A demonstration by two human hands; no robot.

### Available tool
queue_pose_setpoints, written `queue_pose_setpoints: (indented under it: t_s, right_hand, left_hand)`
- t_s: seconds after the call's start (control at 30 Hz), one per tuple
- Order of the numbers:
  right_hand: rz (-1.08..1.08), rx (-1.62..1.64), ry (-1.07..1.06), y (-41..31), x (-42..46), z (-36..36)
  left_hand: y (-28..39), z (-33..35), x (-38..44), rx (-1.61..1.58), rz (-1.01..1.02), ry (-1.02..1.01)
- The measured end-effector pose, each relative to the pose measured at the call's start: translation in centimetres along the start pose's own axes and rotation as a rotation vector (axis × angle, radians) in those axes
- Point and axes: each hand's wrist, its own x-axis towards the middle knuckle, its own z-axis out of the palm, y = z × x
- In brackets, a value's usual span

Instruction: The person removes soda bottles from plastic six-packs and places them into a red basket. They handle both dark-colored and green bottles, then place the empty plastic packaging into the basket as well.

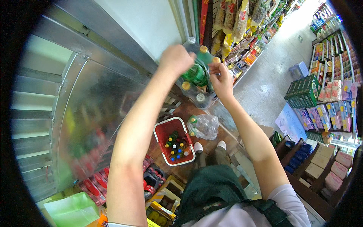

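Observation:
My left hand (pixel 177 59), blurred, is over the left side of a group of large plastic bottles with clear film around them. Its fingers are curled; whether they grip the film (pixel 204 103) cannot be made out. On the group's right side is my right hand (pixel 222 81), fingers bent beside a yellow-orange cap (pixel 216 60). A green plastic bottle (pixel 195 75) shows between the hands. Around it are another yellow-orange cap (pixel 203 49) and white caps (pixel 200 97). What the bottles stand on is mostly hidden.
Below, a red basket (pixel 158 136) with a white rim holds several capped bottles. Beside it lies a clear plastic bag (pixel 208 126) with green bottles. Metal panelling (pixel 93 93) rises at left, shelves of packets (pixel 249 34) at upper right. Crates and boxes (pixel 164 195) crowd my feet's left.

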Motion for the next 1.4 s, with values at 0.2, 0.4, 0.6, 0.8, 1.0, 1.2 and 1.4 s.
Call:
queue_pose_setpoints:
  t_s: [0.2, 0.4, 0.6, 0.8, 1.0, 1.2, 1.4]
  right_hand:
    - [-0.230, -0.568, 0.020, -1.0, -2.5, -1.1]
    - [-0.272, -0.947, -0.064, 1.1, -2.3, -2.0]
    - [-0.272, -0.930, -0.037, 2.0, -2.6, -1.2]
    - [-0.256, -0.890, -0.015, 2.1, -1.9, -0.8]
    - [-0.275, -0.865, 0.004, 2.3, -1.9, -0.8]
    - [-0.276, -0.894, 0.001, 2.2, -2.5, -0.6]
    - [-0.364, -0.893, 0.006, 2.8, -2.7, -0.4]
  left_hand:
    - [4.9, 5.8, -0.6, 0.047, 0.154, 0.032]
    - [3.3, 9.6, 1.1, 0.136, 0.207, 0.487]
    - [2.5, 14.6, 1.1, 0.128, 0.115, 0.427]
    - [2.2, 14.9, 2.5, 0.085, 0.133, 0.501]
    - [2.4, 15.8, 2.9, 0.080, 0.133, 0.583]
    - [1.9, 16.7, 2.8, 0.097, 0.122, 0.600]
    - [0.2, 14.4, 2.9, -0.086, 0.067, 0.261]
